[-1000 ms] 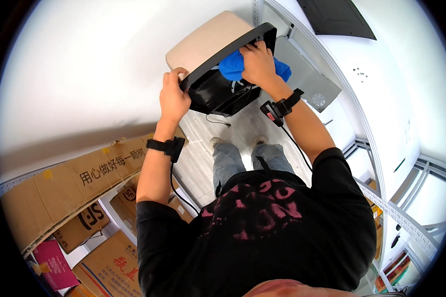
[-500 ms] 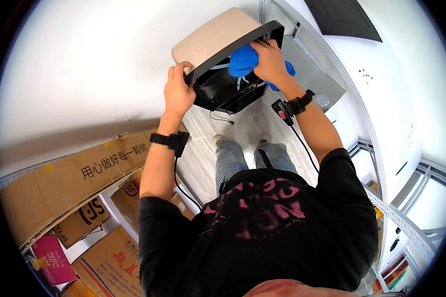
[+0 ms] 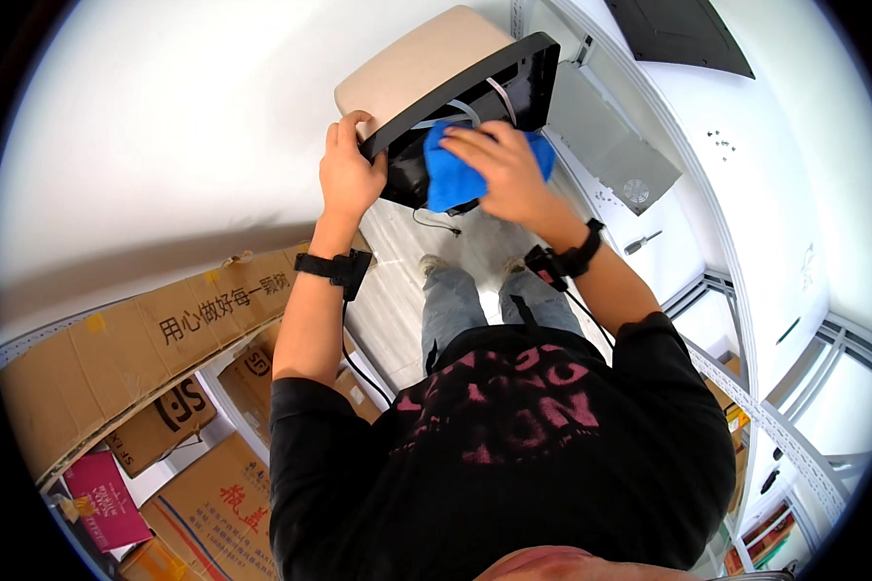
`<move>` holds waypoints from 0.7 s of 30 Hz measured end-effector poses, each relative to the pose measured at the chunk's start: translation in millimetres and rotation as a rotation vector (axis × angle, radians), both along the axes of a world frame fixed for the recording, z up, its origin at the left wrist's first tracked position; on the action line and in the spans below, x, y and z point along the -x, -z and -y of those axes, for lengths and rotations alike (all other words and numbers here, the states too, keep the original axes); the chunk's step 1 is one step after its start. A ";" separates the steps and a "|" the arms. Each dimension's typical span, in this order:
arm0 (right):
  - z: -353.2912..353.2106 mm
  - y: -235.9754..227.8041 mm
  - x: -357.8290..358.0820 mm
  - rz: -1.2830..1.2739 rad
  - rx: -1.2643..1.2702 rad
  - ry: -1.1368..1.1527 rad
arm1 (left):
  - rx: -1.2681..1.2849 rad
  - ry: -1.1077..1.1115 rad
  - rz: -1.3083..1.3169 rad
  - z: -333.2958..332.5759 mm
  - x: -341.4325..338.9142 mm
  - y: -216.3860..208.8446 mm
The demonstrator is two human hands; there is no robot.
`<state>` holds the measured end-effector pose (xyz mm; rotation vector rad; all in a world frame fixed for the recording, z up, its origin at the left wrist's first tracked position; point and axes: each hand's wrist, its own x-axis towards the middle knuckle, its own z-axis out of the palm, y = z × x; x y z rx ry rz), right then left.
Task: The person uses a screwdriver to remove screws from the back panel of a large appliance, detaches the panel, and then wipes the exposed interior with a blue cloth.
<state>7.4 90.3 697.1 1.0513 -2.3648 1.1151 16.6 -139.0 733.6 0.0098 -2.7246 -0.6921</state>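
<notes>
The left hand (image 3: 352,179) has its fingers gripping the beige housing (image 3: 421,63) at the black rim's left end, probably its stiffest handhold, while the right hand (image 3: 516,184) grasps a likely soft, light blue cloth (image 3: 445,180) before the housing's open side.

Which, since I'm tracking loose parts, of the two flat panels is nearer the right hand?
The grey panel, with the round pale grille; the black panel lies farther from the right hand.

Cloth (image 3: 446,181) under R hand (image 3: 512,179)
</notes>
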 end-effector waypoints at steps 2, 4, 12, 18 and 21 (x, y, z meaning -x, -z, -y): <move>26.1 11.1 -0.9 -0.017 -0.059 0.006 | -0.009 0.027 0.023 -0.7 -2.1 -6.2; 38.1 20.4 7.9 -0.035 -0.068 0.053 | -0.054 0.070 0.025 2.2 -4.3 -4.1; 32.5 25.7 25.4 -0.054 -0.094 0.239 | -0.236 0.227 0.106 27.5 -1.8 4.2; 32.5 27.9 8.5 -0.015 -0.052 0.105 | -0.988 0.280 0.456 45.6 -14.2 1.6; 41.9 37.6 -5.9 0.018 0.012 0.009 | -1.184 0.259 0.412 42.3 -21.3 6.7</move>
